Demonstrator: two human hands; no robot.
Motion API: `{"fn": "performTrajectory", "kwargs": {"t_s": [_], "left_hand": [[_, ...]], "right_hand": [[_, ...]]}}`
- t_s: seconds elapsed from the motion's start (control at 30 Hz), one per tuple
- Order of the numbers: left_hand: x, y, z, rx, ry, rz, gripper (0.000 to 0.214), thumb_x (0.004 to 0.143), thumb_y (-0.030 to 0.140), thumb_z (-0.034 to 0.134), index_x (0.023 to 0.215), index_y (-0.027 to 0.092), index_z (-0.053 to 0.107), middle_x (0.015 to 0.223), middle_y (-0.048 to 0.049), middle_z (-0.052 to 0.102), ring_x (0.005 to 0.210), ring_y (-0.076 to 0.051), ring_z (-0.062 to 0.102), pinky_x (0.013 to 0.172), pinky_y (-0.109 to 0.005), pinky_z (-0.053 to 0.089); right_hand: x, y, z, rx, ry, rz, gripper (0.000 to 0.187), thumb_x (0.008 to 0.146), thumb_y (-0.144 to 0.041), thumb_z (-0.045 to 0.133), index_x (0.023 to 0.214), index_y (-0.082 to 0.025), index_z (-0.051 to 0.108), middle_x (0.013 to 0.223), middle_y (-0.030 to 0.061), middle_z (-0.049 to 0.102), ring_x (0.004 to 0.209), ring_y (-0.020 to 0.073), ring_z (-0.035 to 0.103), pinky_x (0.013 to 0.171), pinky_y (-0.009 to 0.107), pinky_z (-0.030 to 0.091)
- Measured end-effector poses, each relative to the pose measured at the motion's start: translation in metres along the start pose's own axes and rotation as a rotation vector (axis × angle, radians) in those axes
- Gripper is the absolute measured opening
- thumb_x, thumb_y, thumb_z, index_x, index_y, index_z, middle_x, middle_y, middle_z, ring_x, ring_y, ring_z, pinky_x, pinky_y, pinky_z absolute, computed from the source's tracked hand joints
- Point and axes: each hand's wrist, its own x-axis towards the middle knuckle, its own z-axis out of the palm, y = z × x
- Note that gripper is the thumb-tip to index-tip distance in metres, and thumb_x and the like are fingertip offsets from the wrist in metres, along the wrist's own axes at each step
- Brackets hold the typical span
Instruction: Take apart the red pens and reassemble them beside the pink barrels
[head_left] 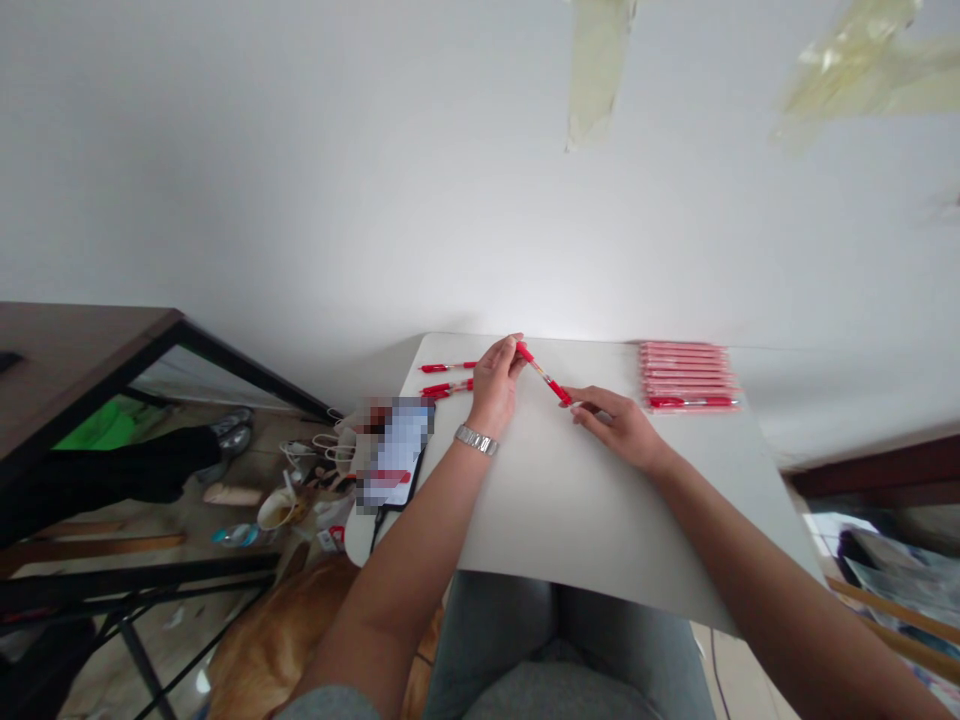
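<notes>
A red pen (544, 376) with a clear middle section slants between my two hands above the white table (555, 480). My left hand (496, 378), a metal watch on its wrist, pinches the pen's upper end. At the lower end, the fingertips of my right hand (616, 424) close around the pen's tip. Left of my left hand, several red pens (448, 388) lie on the table, partly hidden by that hand. Over to the right lies a row of red pens in clear pink-tinted sleeves (686, 368), with a darker red pen (694, 402) nearest me.
A phone (401, 450) with a cable lies at the table's left edge, partly blurred out. The white wall (480, 180) rises right behind the table. On the floor to the left are a cup (276, 508) and a brown-furred animal (292, 640). A dark desk (82, 345) stands further left.
</notes>
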Motion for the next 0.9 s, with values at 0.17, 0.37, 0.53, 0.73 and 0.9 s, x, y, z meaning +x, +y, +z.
{"fn": "performTrajectory", "kwargs": {"t_s": [0.17,0.37,0.53,0.73,0.9], "left_hand": [[-0.0019,-0.0023,0.0028,-0.01,-0.007,-0.027,0.033,0.075,0.043,0.089,0.093,0.018,0.077,0.109,-0.0068,0.077,0.1,-0.015,0.071,0.094,-0.03,0.056],[-0.0036,-0.0023,0.0042,-0.01,-0.019,-0.039,0.033,0.076,0.043,0.089,0.093,0.017,0.077,0.108,-0.0059,0.077,0.105,-0.016,0.071,0.097,-0.032,0.055],[-0.0039,-0.0004,0.0038,-0.021,-0.041,-0.032,0.032,0.076,0.042,0.089,0.091,0.018,0.077,0.107,-0.0057,0.077,0.103,-0.016,0.071,0.096,-0.031,0.056],[-0.0015,0.0013,0.0012,-0.027,-0.015,0.008,0.032,0.077,0.042,0.088,0.095,0.018,0.077,0.108,-0.005,0.076,0.097,-0.014,0.07,0.095,-0.03,0.056],[-0.0034,0.0022,0.0015,0.004,-0.013,-0.002,0.035,0.076,0.043,0.089,0.098,0.019,0.075,0.106,-0.0034,0.076,0.095,-0.013,0.071,0.094,-0.03,0.056]], "right_hand": [[-0.0011,0.0065,0.0031,-0.004,0.018,-0.017,0.035,0.1,-0.048,0.061,0.125,-0.028,0.075,0.111,0.0074,0.078,0.087,0.0222,0.071,0.082,0.038,0.059],[-0.002,0.0065,0.0038,-0.009,0.028,-0.036,0.033,0.1,-0.048,0.063,0.122,-0.028,0.076,0.112,0.0073,0.079,0.089,0.0225,0.073,0.08,0.038,0.059],[-0.0029,0.0071,0.0035,-0.014,0.044,-0.022,0.035,0.1,-0.049,0.061,0.123,-0.027,0.075,0.109,0.008,0.078,0.085,0.0221,0.072,0.079,0.038,0.06],[-0.0021,0.0033,0.0016,0.007,0.03,0.004,0.038,0.103,-0.048,0.057,0.132,-0.027,0.07,0.111,0.0084,0.077,0.083,0.0209,0.072,0.08,0.038,0.059],[-0.0016,0.0057,0.004,0.044,0.147,0.078,0.041,0.099,-0.052,0.063,0.128,-0.024,0.07,0.11,0.0086,0.078,0.083,0.0214,0.073,0.08,0.039,0.061]]}}
